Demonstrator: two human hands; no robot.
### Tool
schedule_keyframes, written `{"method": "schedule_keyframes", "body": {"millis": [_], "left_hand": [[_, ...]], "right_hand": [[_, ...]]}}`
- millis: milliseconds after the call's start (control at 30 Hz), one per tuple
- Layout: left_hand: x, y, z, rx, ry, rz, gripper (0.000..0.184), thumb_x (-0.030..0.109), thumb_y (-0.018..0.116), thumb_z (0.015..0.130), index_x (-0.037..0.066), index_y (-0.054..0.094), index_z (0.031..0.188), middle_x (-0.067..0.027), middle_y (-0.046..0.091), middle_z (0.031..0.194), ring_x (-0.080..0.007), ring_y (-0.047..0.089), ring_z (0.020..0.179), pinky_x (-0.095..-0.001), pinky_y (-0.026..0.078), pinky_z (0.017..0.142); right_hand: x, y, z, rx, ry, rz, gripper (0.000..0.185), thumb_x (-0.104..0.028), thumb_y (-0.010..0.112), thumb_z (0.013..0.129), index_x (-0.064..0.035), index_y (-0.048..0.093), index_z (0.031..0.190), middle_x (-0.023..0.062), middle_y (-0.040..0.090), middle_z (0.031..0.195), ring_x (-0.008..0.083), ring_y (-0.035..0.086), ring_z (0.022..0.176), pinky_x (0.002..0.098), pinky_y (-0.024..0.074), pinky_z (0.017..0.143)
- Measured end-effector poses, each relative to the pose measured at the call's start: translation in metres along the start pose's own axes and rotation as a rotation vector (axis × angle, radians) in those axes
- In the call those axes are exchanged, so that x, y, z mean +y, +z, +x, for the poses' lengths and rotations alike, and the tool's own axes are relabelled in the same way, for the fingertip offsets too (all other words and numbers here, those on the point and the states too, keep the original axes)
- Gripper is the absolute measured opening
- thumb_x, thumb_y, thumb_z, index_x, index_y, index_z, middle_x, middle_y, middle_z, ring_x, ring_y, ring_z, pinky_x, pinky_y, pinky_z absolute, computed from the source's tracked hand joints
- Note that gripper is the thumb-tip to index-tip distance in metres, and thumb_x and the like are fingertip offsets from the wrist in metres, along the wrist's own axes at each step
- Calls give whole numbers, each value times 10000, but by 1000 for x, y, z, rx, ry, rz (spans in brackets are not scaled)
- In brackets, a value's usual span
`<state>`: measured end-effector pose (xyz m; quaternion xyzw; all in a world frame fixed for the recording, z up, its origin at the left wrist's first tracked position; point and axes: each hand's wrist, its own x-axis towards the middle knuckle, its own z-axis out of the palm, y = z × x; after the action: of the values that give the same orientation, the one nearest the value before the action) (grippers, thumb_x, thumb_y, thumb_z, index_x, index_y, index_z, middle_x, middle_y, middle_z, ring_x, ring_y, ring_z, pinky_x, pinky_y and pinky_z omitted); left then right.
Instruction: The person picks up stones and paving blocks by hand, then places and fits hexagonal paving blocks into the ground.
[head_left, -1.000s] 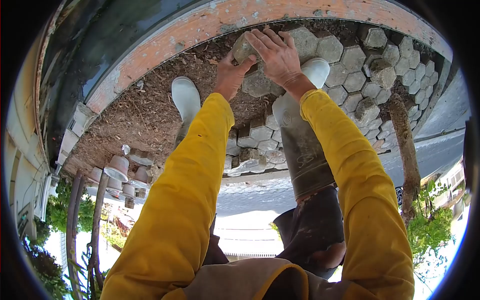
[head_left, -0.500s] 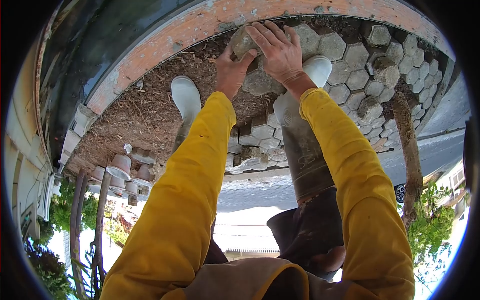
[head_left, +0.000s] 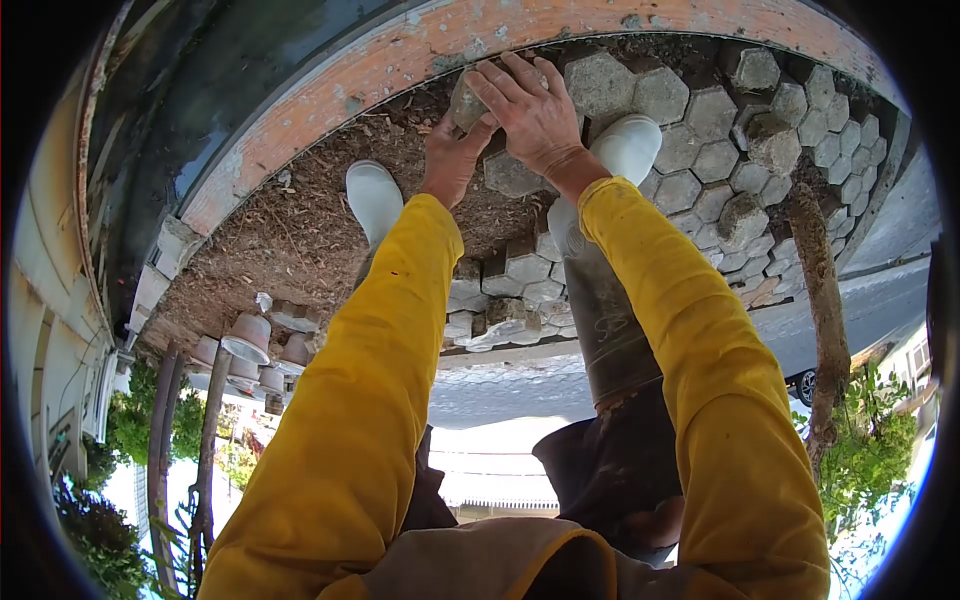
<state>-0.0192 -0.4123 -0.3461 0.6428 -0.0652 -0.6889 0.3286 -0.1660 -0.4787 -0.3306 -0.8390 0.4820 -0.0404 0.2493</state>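
Fingers of the right hand point(head_left: 541, 122) are slightly parted and bent over the near-side edge of a hexagonal paver point(head_left: 466, 104); the left hand point(head_left: 453, 160) grips its lower side, thumb raised toward the right hand, its other fingers appearing partly hidden. Paver is tilted, beside the orange curb point(head_left: 400, 58), at the left end of the paver row, above brown soil point(head_left: 270, 235)
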Motion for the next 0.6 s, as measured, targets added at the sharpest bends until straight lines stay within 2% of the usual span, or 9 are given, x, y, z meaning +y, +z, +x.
{"method": "schedule_keyframes", "body": {"millis": [33,133,167,233,333,433,500,533,600], "left_hand": [[-1,-2,-2,-38,-60,-144,520,188,765,915,25,531,1350,-64,604,1286,-155,586,1180,-350,476,1067],[-7,-3,-2,-28,-101,-302,446,127,717,940,23,521,1326,-82,576,1330,-195,564,1249,-395,466,1105],[-9,-5,-1,-32,-103,-302,446,127,717,940,23,521,1326,-82,576,1330,-195,564,1249,-395,466,1105],[-12,-13,4,-57,-126,-326,531,180,726,944,29,477,1388,-69,572,1350,-184,569,1237,-389,468,1100],[-11,-28,15,-93,-210,-293,525,172,720,948,24,475,1389,-70,575,1355,-188,574,1231,-383,447,1116],[-8,-32,28,-85,-249,-222,517,193,728,943,23,498,1374,-72,589,1331,-194,574,1232,-373,474,1097],[6,-21,31,-60,-257,-152,517,212,734,939,15,514,1363,-75,596,1321,-197,572,1234,-366,490,1081],[7,-19,33,-40,-265,-83,518,230,740,935,8,529,1352,-77,603,1312,-199,570,1236,-359,506,1066],[10,-15,33,-54,-250,-66,540,259,756,920,-13,528,1326,-93,599,1307,-210,564,1247,-376,489,1085]], "right_hand": [[-3,1,2,-57,-20,-27,659,-175,714,813,-219,491,1431,-10,541,1427,243,458,1366,486,299,1159],[-13,4,8,-62,-20,-61,603,-169,709,818,-186,533,1395,13,532,1422,257,436,1382,477,297,1168],[-16,5,9,-70,-17,-74,545,-182,690,839,-170,564,1368,23,540,1409,259,437,1382,469,300,1167],[-21,6,10,-64,-8,-65,542,-190,698,830,-168,575,1357,30,537,1409,264,435,1382,470,297,1170],[-28,4,4,-36,-1,-76,546,-194,703,824,-150,575,1353,42,536,1406,273,422,1390,478,299,1169],[-35,-2,-7,39,71,10,539,-221,716,806,-121,589,1320,37,537,1411,283,493,1332,497,286,1173],[-33,-10,-13,25,284,139,587,-261,723,792,-99,558,1331,48,543,1420,314,596,1223,493,380,1113],[-32,-13,-10,23,284,138,587,-261,723,792,-99,558,1331,48,543,1420,314,596,1223,493,380,1113],[-26,-21,-3,-146,935,352,631,-320,736,800,-93,518,1346,115,618,1335,346,672,1094,482,491,986]]}}
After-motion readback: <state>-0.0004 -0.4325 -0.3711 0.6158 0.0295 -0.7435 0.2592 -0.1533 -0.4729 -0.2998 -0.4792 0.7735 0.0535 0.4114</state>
